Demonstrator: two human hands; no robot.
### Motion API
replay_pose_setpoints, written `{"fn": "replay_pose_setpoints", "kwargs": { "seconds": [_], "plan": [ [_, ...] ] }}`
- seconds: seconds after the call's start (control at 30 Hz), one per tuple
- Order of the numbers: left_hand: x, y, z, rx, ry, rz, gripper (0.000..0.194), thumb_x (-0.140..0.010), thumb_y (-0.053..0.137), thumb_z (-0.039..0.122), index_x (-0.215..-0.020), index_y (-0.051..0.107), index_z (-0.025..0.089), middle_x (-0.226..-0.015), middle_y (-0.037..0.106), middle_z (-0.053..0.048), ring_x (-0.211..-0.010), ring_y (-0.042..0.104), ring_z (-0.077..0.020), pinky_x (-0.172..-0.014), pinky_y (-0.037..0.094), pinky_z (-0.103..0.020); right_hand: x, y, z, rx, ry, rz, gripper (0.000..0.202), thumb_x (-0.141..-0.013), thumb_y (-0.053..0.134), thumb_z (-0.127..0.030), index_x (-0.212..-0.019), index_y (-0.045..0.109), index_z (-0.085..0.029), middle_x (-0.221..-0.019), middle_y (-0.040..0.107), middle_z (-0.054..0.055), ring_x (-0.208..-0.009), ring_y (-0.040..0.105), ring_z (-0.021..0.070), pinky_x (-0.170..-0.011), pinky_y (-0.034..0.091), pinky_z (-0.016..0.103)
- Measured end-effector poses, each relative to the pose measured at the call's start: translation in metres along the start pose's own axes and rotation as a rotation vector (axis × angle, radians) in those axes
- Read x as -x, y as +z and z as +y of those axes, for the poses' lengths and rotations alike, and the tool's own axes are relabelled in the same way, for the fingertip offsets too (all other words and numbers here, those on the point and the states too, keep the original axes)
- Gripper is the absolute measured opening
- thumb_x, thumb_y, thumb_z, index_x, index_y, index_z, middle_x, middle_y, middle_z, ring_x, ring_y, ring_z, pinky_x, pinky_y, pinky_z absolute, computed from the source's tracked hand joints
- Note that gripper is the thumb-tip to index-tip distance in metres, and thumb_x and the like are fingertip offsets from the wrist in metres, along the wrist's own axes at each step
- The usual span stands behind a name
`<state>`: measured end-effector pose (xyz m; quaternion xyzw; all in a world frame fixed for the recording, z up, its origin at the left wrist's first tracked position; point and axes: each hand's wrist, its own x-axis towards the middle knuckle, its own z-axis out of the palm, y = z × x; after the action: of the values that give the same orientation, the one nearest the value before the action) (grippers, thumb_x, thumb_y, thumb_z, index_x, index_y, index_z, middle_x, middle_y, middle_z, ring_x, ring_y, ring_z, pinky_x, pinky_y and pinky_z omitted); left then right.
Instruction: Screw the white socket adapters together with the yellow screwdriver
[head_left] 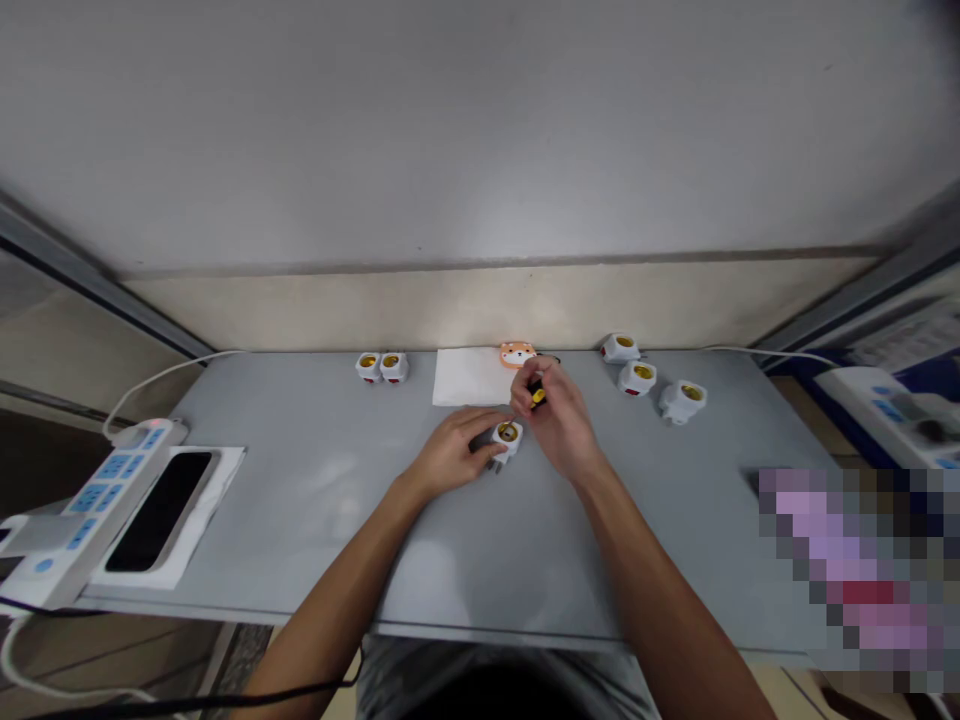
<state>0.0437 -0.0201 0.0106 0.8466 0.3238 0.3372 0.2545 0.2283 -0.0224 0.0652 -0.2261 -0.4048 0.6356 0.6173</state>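
A white lamp socket adapter (508, 436) with a brass-coloured inside and plug pins lies on the grey table (480, 560). My left hand (459, 452) grips it from the left, thumb and fingers at its sides. Above and right of the adapter, my right hand (551, 410) is closed on a yellow and black screwdriver (538, 397), whose thin shaft points down into the socket opening. The tip is too small to make out. Behind my hands lies a white paper (471, 377) with an orange and white animal-faced object (518, 353) at its right end.
Two similar adapters (381, 368) stand at the back left, and several more (637, 378) at the back right. On the left are a power strip (112, 490) and a phone (161, 512) on white paper. Another power strip (885, 410) is at the right, beyond the table.
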Motion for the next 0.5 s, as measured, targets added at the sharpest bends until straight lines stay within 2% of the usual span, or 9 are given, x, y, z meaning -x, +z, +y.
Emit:
{"fn": "replay_pose_setpoints", "kwargs": {
  "seconds": [0.1, 0.23, 0.33, 0.43, 0.5],
  "plan": [
    [-0.0002, 0.0, 0.0003, -0.001, -0.008, -0.008, 0.037, -0.1, 0.067, 0.026, -0.137, 0.067, 0.028, -0.137, 0.072, -0.007, -0.126, 0.068, -0.0248, -0.111, 0.053, -0.045, -0.0013, -0.0032, -0.0009, -0.024, 0.051, 0.011, 0.028, -0.093, 0.055, -0.044, -0.096, 0.072, -0.022, -0.071, 0.048, 0.0, -0.065, 0.045, 0.0159, -0.064, 0.041, 0.031],
    [0.0014, 0.0012, -0.0027, -0.011, -0.008, 0.0, 0.038, -0.1, 0.067, 0.028, -0.137, 0.067, 0.028, -0.137, 0.072, -0.008, -0.127, 0.068, -0.0258, -0.112, 0.053, -0.047, -0.0021, -0.0085, -0.0002, 0.042, 0.02, 0.056, 0.021, -0.088, 0.066, -0.041, -0.08, 0.073, -0.022, -0.075, 0.056, 0.002, -0.069, 0.052, 0.0169, -0.066, 0.044, 0.033],
    [0.0023, 0.0018, -0.0043, -0.021, -0.022, -0.004, 0.037, -0.099, 0.067, 0.026, -0.136, 0.067, 0.027, -0.137, 0.072, -0.009, -0.126, 0.067, -0.0261, -0.112, 0.053, -0.047, -0.0011, -0.0098, 0.0008, 0.132, -0.019, 0.036, 0.021, -0.087, 0.075, -0.044, -0.087, 0.075, -0.023, -0.083, 0.062, 0.002, -0.076, 0.057, 0.0167, -0.07, 0.045, 0.032],
    [0.002, 0.0018, -0.0044, -0.009, -0.034, -0.016, 0.038, -0.097, 0.07, 0.025, -0.136, 0.068, 0.026, -0.136, 0.072, -0.008, -0.124, 0.068, -0.0263, -0.112, 0.053, -0.046, 0.0007, -0.0082, 0.0003, 0.179, -0.041, -0.013, 0.024, -0.081, 0.085, -0.042, -0.089, 0.071, -0.025, -0.088, 0.063, 0.0, -0.081, 0.06, 0.0156, -0.072, 0.045, 0.031],
    [0.0015, 0.0014, -0.0038, -0.001, -0.032, -0.009, 0.039, -0.096, 0.072, 0.026, -0.135, 0.068, 0.025, -0.134, 0.073, -0.009, -0.122, 0.069, -0.0263, -0.11, 0.054, -0.045, 0.0015, -0.0064, 0.0006, 0.154, -0.037, -0.051, 0.031, -0.079, 0.088, -0.037, -0.084, 0.061, -0.024, -0.091, 0.063, -0.001, -0.084, 0.063, 0.0151, -0.072, 0.046, 0.03]
  ]
}}
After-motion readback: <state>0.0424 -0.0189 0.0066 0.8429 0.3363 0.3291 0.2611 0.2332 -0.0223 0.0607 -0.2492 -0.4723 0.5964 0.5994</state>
